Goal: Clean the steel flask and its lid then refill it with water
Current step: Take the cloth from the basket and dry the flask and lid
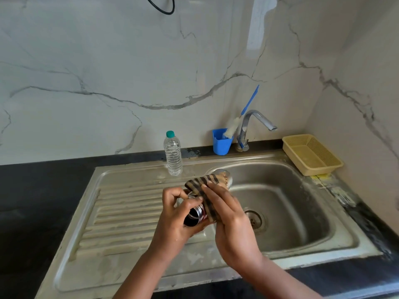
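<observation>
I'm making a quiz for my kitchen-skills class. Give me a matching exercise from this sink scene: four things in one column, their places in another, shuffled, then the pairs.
Things
1. clear plastic water bottle with green cap
2. white bottle brush with blue handle
3. yellow plastic basket
4. brown striped cloth

Places
A. on the counter right of the tap
B. wrapped on the steel flask, under the right hand
C. upright on the sink's rim behind the drainboard
D. standing in the blue cup

Pairs: 1-C, 2-D, 3-A, 4-B
</observation>
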Demonstrator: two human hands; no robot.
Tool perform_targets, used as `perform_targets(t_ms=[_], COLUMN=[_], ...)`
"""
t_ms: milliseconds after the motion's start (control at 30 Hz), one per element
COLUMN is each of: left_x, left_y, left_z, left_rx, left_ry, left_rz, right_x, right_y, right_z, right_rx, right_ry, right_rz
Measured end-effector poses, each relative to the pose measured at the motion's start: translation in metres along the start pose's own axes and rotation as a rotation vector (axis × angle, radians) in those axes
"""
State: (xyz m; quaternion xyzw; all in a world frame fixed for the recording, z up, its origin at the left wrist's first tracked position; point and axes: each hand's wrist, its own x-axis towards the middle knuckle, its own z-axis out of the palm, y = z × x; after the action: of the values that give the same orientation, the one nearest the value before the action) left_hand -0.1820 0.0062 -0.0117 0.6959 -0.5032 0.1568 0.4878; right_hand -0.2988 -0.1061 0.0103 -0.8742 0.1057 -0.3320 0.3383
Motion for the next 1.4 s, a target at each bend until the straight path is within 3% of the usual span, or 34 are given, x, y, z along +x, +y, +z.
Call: perform_targets(t_ms=[133,300,367,500,600,767,867,933,1000,1100,1267,1400], left_x=[-0.003,-0.002,0.000,0.009,0.014,0.016,0.018,0.019,0.021,0.021,0.016,0.012], left_y=[0.004,0.008,0.008,0.004,0.004,0.030,0.046,0.050,0.050,0.046,0.041,0.033], left_z=[-0.004,-0.011,-0.015,-0.022,-0.027,-0.033,-0.015,-0.005,0.000,0.005,0.017,0.002], left_rx=[-0.012,-0.129,-0.202,-0.470,-0.539,-0.622,-0.548,-0.504,-0.506,-0.498,-0.501,-0.389], left_ry=[0.008,-0.004,-0.016,-0.134,-0.145,-0.082,-0.057,0.082,0.241,0.346,0.395,0.328], left_rz=[-0.012,-0.048,-0.059,-0.181,-0.337,-0.933,-1.092,-1.154,-1.161,-1.115,-1.051,-0.932], right_x=[0.017,0.036,0.042,0.050,0.042,0.035,0.033,0.029,0.025,0.018,0.003,0.024], right_y=[0.041,0.083,0.086,0.084,0.082,0.091,0.085,0.078,0.071,0.052,0.025,0.057], right_z=[-0.006,-0.036,-0.044,-0.049,-0.046,-0.046,-0.040,-0.033,-0.026,-0.009,0.021,-0.017], right_rx=[-0.048,-0.066,-0.182,-0.305,-0.347,-0.503,-0.623,-0.680,-0.710,-0.697,-0.685,-0.724], right_ry=[-0.021,-0.460,-0.525,-0.450,-0.306,-0.055,0.040,0.089,0.108,0.096,0.032,-0.047], right_rz=[-0.017,0.013,-0.021,-0.086,-0.078,-0.267,-0.384,-0.406,-0.390,-0.347,-0.455,-0.441])
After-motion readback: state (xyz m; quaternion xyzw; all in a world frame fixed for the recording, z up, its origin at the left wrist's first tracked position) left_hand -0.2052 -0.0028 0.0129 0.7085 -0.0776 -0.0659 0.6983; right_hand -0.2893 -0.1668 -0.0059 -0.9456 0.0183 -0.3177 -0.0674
